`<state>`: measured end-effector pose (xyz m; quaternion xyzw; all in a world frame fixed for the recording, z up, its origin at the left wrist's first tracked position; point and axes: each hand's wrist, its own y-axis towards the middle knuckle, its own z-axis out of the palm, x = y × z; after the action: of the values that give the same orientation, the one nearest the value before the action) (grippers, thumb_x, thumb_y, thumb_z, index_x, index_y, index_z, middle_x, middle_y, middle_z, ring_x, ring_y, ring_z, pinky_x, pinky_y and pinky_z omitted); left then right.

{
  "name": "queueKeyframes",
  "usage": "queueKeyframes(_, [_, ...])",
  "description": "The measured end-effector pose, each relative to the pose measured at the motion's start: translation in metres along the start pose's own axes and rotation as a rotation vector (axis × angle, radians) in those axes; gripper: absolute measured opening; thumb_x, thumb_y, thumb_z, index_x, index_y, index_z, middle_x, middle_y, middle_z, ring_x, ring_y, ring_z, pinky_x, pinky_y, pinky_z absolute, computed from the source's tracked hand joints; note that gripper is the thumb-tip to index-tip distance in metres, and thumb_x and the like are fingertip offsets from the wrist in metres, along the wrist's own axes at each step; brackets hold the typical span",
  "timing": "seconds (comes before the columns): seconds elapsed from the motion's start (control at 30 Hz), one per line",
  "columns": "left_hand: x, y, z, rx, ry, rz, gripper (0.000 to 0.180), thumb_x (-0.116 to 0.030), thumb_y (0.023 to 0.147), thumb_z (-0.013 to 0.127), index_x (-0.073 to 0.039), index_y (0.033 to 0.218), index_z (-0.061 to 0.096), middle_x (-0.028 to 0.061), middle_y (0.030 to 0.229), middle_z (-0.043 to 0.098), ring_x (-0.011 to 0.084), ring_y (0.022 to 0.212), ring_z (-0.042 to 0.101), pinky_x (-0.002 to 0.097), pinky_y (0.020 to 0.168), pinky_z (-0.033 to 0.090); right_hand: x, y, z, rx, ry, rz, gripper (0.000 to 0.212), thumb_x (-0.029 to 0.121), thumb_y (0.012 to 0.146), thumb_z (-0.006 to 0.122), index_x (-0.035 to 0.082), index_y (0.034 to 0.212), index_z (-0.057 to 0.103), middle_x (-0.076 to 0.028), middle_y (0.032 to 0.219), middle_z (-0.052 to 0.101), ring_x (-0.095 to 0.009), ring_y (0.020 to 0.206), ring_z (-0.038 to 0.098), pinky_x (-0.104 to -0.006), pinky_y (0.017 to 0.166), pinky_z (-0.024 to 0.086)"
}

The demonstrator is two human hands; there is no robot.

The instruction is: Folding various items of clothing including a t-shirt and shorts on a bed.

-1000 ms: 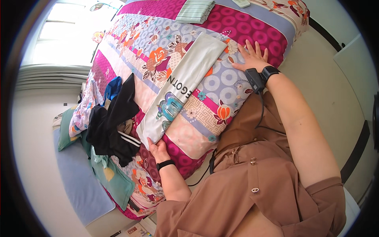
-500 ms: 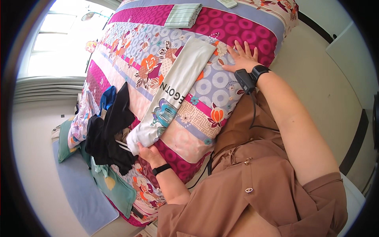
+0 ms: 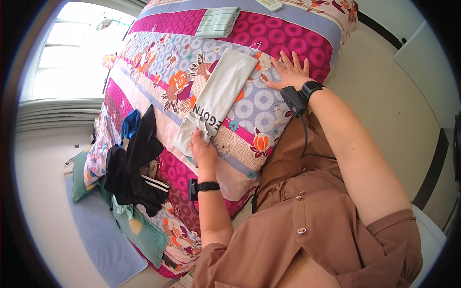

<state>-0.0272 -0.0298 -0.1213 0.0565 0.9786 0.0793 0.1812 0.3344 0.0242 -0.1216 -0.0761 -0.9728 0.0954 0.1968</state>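
A white printed T-shirt (image 3: pixel 229 77), folded into a long strip, lies slantwise across the patterned bed cover. Its near end is turned over on itself, so a bunched flap covers most of the coloured print. My left hand (image 3: pixel 202 151) is closed on this flap, with part of the fingers hidden by cloth. Farther right, my right hand (image 3: pixel 291 72) rests flat on the bed cover (image 3: pixel 261 113) with its fingers spread. It holds nothing and lies a little to the right of the shirt's far end.
A folded striped cloth (image 3: pixel 217 22) and a white remote control (image 3: pixel 269 5) lie at the far side of the bed. Black clothing (image 3: pixel 137 165) is heaped at the left, beside a blue garment (image 3: pixel 130 124) and green pillows (image 3: pixel 144 235). A cable hangs from my right wrist device.
My left hand has moved up and right, carrying the shirt's near end over onto the strip and covering the print. My right hand stays spread on the bed.
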Motion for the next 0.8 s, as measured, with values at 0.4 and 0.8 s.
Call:
queueKeyframes(0.4, [-0.011,-0.0073,0.0072,-0.011,0.184,-0.001,0.059,-0.003,0.075,0.056,-0.004,0.131,0.04,0.0128,0.138,0.043,0.0315,0.134,0.031,0.0453,0.111,0.018,-0.0013,0.0017,0.0029,-0.018,-0.009,-0.005,0.091,0.066,0.076,0.05,0.022,0.148,0.016,-0.01,0.155,0.003,-0.035,0.141,-0.006,-0.0584,0.109,-0.005])
queueKeyframes(0.8, [-0.0064,-0.0014,0.0099,-0.058,0.17,-0.04,0.059,-0.013,0.078,0.06,-0.002,0.133,0.04,0.0169,0.139,0.041,0.0321,0.133,0.032,0.0453,0.11,0.021,-0.0015,0.0013,0.0013,-0.008,-0.001,-0.019,0.093,0.067,0.075,0.05,0.021,0.148,0.016,-0.011,0.154,0.004,-0.036,0.141,-0.006,-0.059,0.109,-0.004])
